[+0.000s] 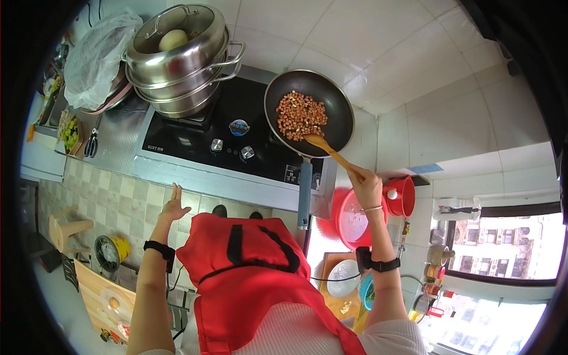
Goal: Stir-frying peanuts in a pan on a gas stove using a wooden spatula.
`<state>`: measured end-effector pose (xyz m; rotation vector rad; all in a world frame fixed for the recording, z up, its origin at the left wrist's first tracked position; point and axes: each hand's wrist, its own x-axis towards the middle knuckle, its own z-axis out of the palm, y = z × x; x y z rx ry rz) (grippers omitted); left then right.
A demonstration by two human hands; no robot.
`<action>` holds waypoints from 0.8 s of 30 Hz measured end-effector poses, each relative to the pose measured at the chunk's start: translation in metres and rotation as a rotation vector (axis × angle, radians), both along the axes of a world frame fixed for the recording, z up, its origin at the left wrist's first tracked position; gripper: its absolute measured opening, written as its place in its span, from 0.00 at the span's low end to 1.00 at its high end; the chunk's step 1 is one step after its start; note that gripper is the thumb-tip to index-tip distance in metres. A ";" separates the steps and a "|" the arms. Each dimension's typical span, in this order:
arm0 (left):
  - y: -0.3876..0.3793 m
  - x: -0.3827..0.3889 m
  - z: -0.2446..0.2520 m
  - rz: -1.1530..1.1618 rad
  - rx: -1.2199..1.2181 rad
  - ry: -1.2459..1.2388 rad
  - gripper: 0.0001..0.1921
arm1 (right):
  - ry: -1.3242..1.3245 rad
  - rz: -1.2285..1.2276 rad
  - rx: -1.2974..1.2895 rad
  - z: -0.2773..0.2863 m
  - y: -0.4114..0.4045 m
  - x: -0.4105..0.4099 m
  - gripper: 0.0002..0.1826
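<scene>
My right hand [367, 185] grips the handle of a wooden spatula [339, 159]. Its blade rests at the near edge of a heap of red-skinned peanuts [301, 114]. The peanuts lie in a dark frying pan [341, 113], on the right side of a black glass gas stove [199, 144]. The pan's blue-grey handle [305, 191] points toward me over the counter edge, with neither hand on it. In front of the stove, my left hand [175, 206] hangs empty with its thumb spread from the fingers.
A stacked steel steamer [177, 75] with a glass lid covers the left burner. Scissors [91, 143] lie on the counter left of the stove. To the right are a red basin [353, 222] and a red pot [403, 195]. A white bowl [342, 278] sits on a wooden board.
</scene>
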<state>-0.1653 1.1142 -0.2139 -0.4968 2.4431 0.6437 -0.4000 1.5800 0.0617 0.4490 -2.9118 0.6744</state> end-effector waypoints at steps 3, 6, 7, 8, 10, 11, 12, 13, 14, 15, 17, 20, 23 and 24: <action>-0.003 0.003 -0.003 -0.003 0.009 0.011 0.52 | -0.033 -0.029 -0.012 0.006 0.003 0.001 0.13; -0.006 0.006 -0.010 -0.023 0.007 0.044 0.52 | 0.053 -0.016 0.003 -0.019 0.007 -0.012 0.13; -0.006 0.006 -0.010 -0.024 0.003 0.038 0.52 | 0.054 -0.018 0.003 -0.025 0.008 -0.016 0.13; -0.006 0.005 -0.010 -0.024 -0.002 0.032 0.52 | 0.082 -0.031 -0.039 -0.030 0.008 -0.020 0.13; -0.003 0.002 -0.005 -0.019 -0.006 0.013 0.52 | 0.107 -0.042 -0.078 -0.026 -0.001 -0.023 0.12; -0.001 0.001 -0.003 -0.013 -0.010 -0.005 0.52 | 0.095 -0.053 -0.077 -0.024 -0.006 -0.024 0.13; -0.001 0.000 -0.002 -0.015 -0.010 -0.005 0.52 | 0.082 -0.067 -0.076 -0.021 -0.012 -0.024 0.13; -0.001 0.000 -0.002 -0.006 -0.003 0.001 0.52 | 0.083 -0.069 -0.075 -0.025 -0.015 -0.026 0.13; 0.000 0.000 -0.001 0.002 0.004 0.007 0.52 | 0.104 -0.054 -0.081 -0.033 -0.017 -0.030 0.13; -0.001 0.001 -0.003 0.003 0.003 0.007 0.52 | 0.124 -0.035 -0.090 -0.037 -0.023 -0.033 0.13; -0.003 0.003 -0.005 0.004 0.002 0.031 0.52 | 0.120 -0.044 -0.088 -0.041 -0.029 -0.036 0.13; -0.006 0.009 -0.011 0.000 -0.016 0.053 0.51 | 0.121 -0.046 -0.098 -0.036 -0.038 -0.037 0.13; 0.002 -0.002 0.003 0.027 0.014 -0.007 0.51 | 0.129 -0.052 -0.109 -0.027 -0.038 -0.034 0.13; 0.002 -0.002 0.005 0.030 0.014 -0.007 0.51 | 0.135 -0.051 -0.101 -0.027 -0.040 -0.035 0.12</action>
